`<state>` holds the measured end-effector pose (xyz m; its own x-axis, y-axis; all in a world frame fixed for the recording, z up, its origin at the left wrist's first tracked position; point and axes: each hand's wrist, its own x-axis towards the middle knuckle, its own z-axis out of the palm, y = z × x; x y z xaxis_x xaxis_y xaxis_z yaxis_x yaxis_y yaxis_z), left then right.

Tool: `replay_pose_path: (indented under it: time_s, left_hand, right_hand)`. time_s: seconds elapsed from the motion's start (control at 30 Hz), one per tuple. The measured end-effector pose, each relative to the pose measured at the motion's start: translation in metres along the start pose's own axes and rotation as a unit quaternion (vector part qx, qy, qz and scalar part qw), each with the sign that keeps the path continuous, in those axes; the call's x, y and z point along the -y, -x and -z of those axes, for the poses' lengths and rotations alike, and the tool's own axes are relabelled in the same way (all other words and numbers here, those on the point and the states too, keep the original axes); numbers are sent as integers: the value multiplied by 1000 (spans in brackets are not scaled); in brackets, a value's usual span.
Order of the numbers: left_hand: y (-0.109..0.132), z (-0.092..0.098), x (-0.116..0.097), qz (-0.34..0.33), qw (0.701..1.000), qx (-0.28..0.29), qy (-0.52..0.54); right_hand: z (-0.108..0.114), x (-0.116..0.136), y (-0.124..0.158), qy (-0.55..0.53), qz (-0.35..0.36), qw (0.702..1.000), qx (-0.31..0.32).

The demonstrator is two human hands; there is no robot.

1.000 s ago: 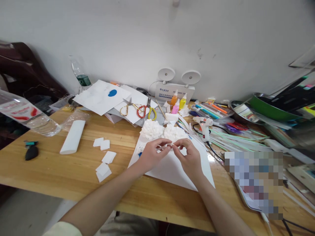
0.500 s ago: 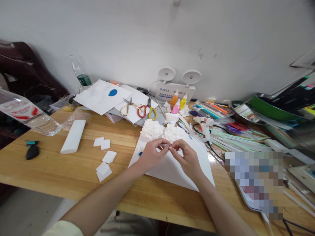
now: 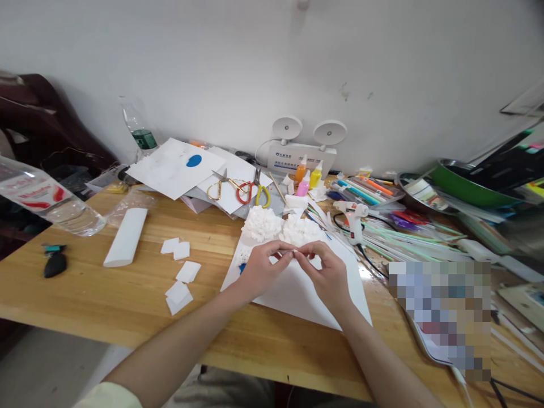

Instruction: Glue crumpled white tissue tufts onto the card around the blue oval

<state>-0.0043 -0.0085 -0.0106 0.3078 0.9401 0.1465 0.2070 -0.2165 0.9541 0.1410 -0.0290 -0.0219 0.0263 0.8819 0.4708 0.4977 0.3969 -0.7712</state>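
Observation:
Thumb and fingers of my left hand (image 3: 264, 267) are pinched together, fingertips nearly touching those of my right hand (image 3: 326, 275). Between them sits a small white piece of paper (image 3: 295, 250), mostly covered by the fingertips. Both hands hover over a white sheet (image 3: 306, 300) on the wooden table. Just beyond the fingers stand two fluffy clusters of crumpled white paper, one on the left (image 3: 260, 222) and one on the right (image 3: 302, 229). A blue patch (image 3: 242, 268) shows beside my left wrist. Several small white paper squares (image 3: 188, 272) lie left of the sheet.
A glue gun (image 3: 355, 218) stands to the right, its black cable running along the table. Scissors (image 3: 244, 192) and small paint bottles (image 3: 303, 186) are at the back. A large water bottle (image 3: 51, 195) leans at the left, near a white block (image 3: 126, 238).
My fingertips have shifted slightly around the small white piece, and the right fingers sit a little closer over it. The objects on the table have stayed in place.

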Motion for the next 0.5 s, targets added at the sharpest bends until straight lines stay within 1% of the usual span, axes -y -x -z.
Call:
replay_pose_path:
  time_s: [0.17,0.37,0.43,0.5]
  left_hand:
    - [0,0,0,-4,1000,-3,-21]
    - [1,0,0,-8,1000,-16,-23]
    - [1,0,-1,-9,1000,-10,-21]
    - [1,1,-3,-8,1000,-7,-18]
  right_hand:
    - [-1,2,1,5,-10,999,-30]
    - [-8,3,3,20,29,995,-89]
    - [-7,2,3,18,35,996,-82]
    - [-4,2,2,6,33,998,-58]
